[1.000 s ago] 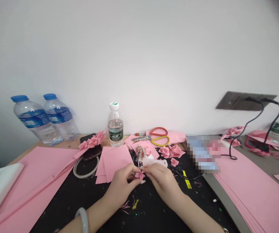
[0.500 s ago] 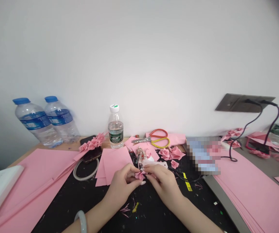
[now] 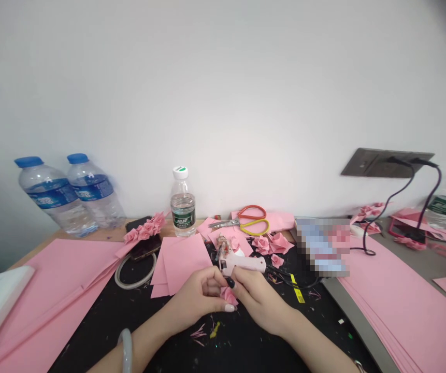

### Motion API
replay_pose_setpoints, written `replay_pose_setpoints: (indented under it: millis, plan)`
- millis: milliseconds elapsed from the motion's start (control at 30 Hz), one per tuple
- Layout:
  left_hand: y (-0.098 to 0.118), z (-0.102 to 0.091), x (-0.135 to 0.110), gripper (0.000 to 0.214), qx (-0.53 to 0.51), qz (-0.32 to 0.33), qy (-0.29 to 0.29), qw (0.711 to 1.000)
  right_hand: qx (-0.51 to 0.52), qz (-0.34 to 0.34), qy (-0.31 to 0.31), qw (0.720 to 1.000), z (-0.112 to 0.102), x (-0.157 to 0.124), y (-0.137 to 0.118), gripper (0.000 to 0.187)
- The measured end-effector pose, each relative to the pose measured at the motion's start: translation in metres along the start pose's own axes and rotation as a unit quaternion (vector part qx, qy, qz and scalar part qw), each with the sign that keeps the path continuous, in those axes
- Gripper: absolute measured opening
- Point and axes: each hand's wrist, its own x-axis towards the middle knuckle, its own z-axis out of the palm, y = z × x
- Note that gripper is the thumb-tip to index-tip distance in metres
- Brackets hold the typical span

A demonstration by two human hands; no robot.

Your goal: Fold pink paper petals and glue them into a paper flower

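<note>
A small pink folded-paper flower (image 3: 229, 296) is between my two hands, partly covered by fingers. My left hand (image 3: 197, 295) holds it from the left, thumb below and fingers curled behind. My right hand (image 3: 261, 300) is closed against its upper right side, the dark-nailed thumb at its edge. Just beyond my fingers lies a pale pink glue gun (image 3: 248, 263), its nozzle end crusted with residue. Several more paper flowers (image 3: 279, 242) rest behind it to the right. Scissors (image 3: 240, 223) with a red and a yellow handle lie near the wall.
Pink paper squares (image 3: 184, 261) and a tape ring (image 3: 135, 284) lie left of my hands. Water bottles (image 3: 184, 210) stand along the wall. Large pink sheets (image 3: 393, 295) cover the right side. A black cable (image 3: 396, 199) hangs from the wall socket (image 3: 366, 163). A phone lies under a flower stem.
My fingers have shifted around the paper flower, which now sits slightly lower and shows more petals. My right thumb has come across its top, and more of the glue gun is visible.
</note>
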Motion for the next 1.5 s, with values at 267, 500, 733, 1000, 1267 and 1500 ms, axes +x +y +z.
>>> replay_pose_setpoints:
  millis: [267,500,733,1000,1267,1500]
  plan:
    - [0.003,-0.002,-0.002,0.031,-0.025,-0.020,-0.026,0.999,0.101,0.035,0.005,0.994,0.000,0.001,-0.006,0.027]
    - [0.002,-0.002,-0.002,0.032,-0.029,-0.028,-0.024,0.999,0.152,0.041,0.016,0.987,0.004,0.003,-0.005,0.032]
    - [-0.001,-0.002,0.004,0.030,0.043,0.000,0.093,0.995,-0.019,0.012,0.129,0.991,0.009,-0.003,0.008,0.006]
    - [-0.002,0.000,0.001,0.024,0.146,0.062,0.161,0.974,-0.086,-0.086,0.149,0.981,0.012,-0.004,0.014,0.020]
    - [-0.003,0.000,-0.001,0.013,0.172,0.080,0.134,0.973,-0.087,-0.079,0.092,0.989,0.007,-0.002,0.012,0.023]
    - [-0.004,0.000,-0.003,0.009,0.205,0.087,0.133,0.966,-0.090,-0.052,0.064,0.992,0.006,-0.002,0.009,0.022]
